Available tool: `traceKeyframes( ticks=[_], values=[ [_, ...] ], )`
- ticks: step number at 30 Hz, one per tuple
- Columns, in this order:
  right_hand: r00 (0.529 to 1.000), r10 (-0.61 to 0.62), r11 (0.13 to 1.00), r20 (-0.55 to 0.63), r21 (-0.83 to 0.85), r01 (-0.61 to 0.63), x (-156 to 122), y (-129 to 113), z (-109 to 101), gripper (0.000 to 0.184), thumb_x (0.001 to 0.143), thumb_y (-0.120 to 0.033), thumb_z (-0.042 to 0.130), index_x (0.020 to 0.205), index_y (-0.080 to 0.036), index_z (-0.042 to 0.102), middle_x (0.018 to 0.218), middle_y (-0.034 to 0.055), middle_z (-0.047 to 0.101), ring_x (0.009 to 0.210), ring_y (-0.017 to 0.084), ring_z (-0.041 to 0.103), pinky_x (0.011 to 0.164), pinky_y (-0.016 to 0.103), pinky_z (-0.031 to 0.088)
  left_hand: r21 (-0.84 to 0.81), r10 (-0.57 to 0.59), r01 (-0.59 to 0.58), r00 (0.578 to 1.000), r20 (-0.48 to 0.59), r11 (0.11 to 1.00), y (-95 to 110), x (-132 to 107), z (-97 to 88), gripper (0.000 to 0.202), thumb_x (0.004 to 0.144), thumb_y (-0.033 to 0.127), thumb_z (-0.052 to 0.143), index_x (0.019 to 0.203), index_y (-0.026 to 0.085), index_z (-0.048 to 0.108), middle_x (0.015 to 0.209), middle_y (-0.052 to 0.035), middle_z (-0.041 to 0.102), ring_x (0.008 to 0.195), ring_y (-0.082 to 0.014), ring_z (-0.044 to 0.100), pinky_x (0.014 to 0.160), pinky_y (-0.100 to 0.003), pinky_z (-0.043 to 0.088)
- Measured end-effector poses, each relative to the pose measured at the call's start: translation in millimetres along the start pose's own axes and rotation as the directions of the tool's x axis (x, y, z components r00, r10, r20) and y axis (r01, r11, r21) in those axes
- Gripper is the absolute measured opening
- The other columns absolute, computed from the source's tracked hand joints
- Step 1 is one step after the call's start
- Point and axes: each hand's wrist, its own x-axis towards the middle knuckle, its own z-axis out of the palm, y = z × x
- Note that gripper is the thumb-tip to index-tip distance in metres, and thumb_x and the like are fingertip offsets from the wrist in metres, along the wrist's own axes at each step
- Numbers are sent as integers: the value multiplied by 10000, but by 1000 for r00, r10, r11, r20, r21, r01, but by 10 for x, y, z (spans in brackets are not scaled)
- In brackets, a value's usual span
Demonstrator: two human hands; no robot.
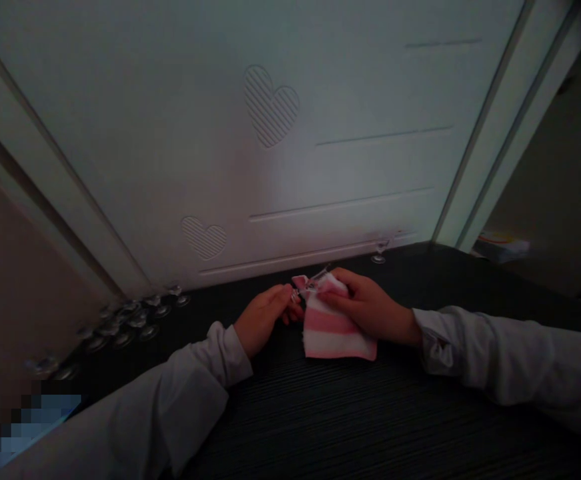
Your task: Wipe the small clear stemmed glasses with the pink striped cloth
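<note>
In the middle of the head view, my left hand [265, 317] pinches one end of a small clear stemmed glass [311, 285], held sideways above the dark table. My right hand [368, 300] grips a pink and white striped cloth [338, 333] pressed around the other end of the glass. The cloth's lower part hangs down, and a pink corner of it shows beyond the glass. Cloth and fingers hide part of the glass, and the dim light blurs its outline.
Several small clear stemmed glasses [133, 317] stand grouped at the left on the dark table [310, 413]. Another glass [379, 251] stands at the back, near the white panel [170, 133] with carved hearts. A stack of papers [501, 247] lies at the right. A pixelated bluish patch covers the lower left.
</note>
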Motion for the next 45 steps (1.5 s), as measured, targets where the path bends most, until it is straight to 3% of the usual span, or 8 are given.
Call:
traceKeyframes(
  ticks=[4, 8, 16, 25, 28, 31, 35, 45],
  values=[
    [998, 59, 996, -23, 75, -58, 8, 33, 11, 124, 770, -274, 500, 828, -168, 529, 720, -3, 533, 610, 117, 487, 542, 239, 395, -55, 13, -15, 999, -32, 998, -19, -13, 14, 268, 736, 362, 525, 905, 162, 463, 780, -20, 558, 634, -112, 513, 534, -238, 369],
    [997, 74, 993, -16, 91, -72, 10, 53, 14, 118, 771, -282, 500, 807, -171, 516, 670, -17, 512, 568, 107, 469, 514, 231, 388, -102, -1, -2, 999, -32, 995, -32, -20, 18, 380, 647, 229, 633, 948, 197, 404, 823, -4, 552, 703, -121, 531, 553, -224, 382],
    [998, 62, 998, -28, 28, -61, 8, 50, 6, 113, 753, -282, 517, 777, -172, 518, 668, -19, 507, 573, 107, 466, 506, 227, 381, 40, -17, 15, 999, 29, 999, -9, 2, 3, 167, 749, 300, 508, 829, 155, 482, 694, 7, 567, 620, -109, 506, 557, -236, 365],
    [999, 47, 999, -13, 24, -46, 1, 35, 5, 117, 760, -290, 515, 784, -176, 527, 676, -13, 517, 606, 121, 490, 541, 245, 402, 73, -16, 13, 999, 40, 997, 14, 2, -2, 371, 828, 427, 314, 689, 158, 529, 607, -18, 590, 592, -138, 522, 579, -273, 369],
    [999, 48, 999, -20, 24, -48, 7, 28, 3, 107, 760, -276, 514, 794, -175, 531, 699, -3, 528, 627, 127, 498, 558, 252, 406, 30, -8, 7, 1000, 28, 1000, -10, 8, -4, 338, 813, 431, 357, 739, 149, 528, 644, -20, 590, 582, -123, 508, 563, -265, 370],
    [998, 55, 998, -35, 34, -54, 15, 17, -1, 104, 758, -260, 512, 807, -171, 533, 713, 0, 532, 636, 129, 500, 572, 257, 405, -33, -12, 12, 1000, 11, 999, -16, 4, -5, 243, 738, 367, 521, 846, 150, 509, 713, -8, 579, 594, -105, 504, 545, -242, 369],
    [997, 74, 997, -25, 39, -73, 15, 10, 4, 97, 761, -262, 508, 778, -168, 521, 687, -11, 517, 607, 121, 485, 550, 250, 395, -112, -24, 23, 1000, -11, 993, -19, -11, -6, 372, 632, 223, 652, 948, 182, 460, 845, -12, 568, 711, -120, 542, 590, -241, 391],
    [999, 30, 999, -34, -17, -31, 3, 26, 0, 95, 767, -269, 505, 778, -175, 511, 678, -16, 504, 607, 118, 480, 542, 241, 394, -34, -15, 15, 1000, 13, 999, -7, 0, -12, 200, 742, 310, 527, 855, 146, 509, 710, 1, 572, 614, -102, 504, 555, -233, 368]
  ],
)
